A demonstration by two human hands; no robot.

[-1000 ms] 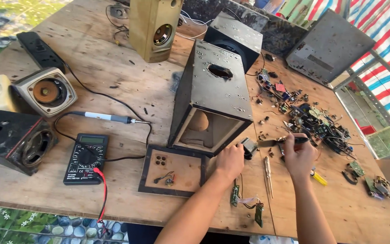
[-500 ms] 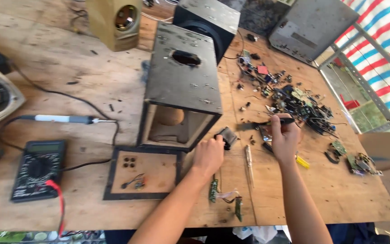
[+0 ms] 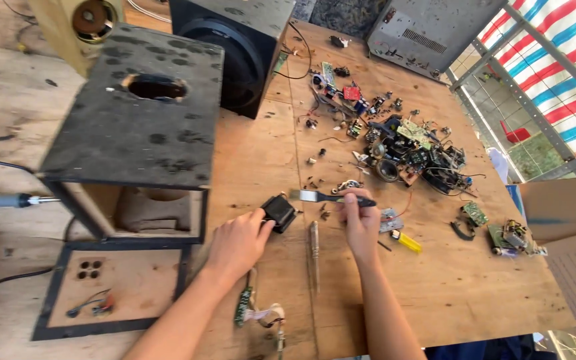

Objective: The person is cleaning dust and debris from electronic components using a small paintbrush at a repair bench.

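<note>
Nearest the camera, just below the left grip, a green circuit strip (image 3: 243, 305) with pale wires trailing off it, lying flat on the plywood counter (image 3: 448, 293); between the two forearms, a slim screwdriver (image 3: 314, 248) pointing away. Left hand (image 3: 238, 241) closed lightly around the near side of a small black boxy part (image 3: 279, 211), thumb and fingertips touching its edge, the part resting tilted on the counter. Probably dense and stiff for its size, likely a little transformer, so best pinched across its two flat flanks rather than by any wire or tab. Right hand (image 3: 361, 223) wrapped narrow around the black handle of a small brush (image 3: 331, 197), bristle end pointing left toward the black part and stopping just short of it; light, rigid, easy to steer from mid-handle, bristles soft. Just right of that grip, a yellow tool (image 3: 406, 241) and a small board. Left of the left grip, a black panel (image 3: 111, 287) lying flat with loose wires, and behind it an open, dusty speaker cabinet (image 3: 135, 137). Beyond the right grip, a heap of small electronic scraps (image 3: 401, 150), fragile and snag-prone. Farthest off, a larger black speaker box (image 3: 235, 47) and a grey metal case (image 3: 428, 30).
</note>
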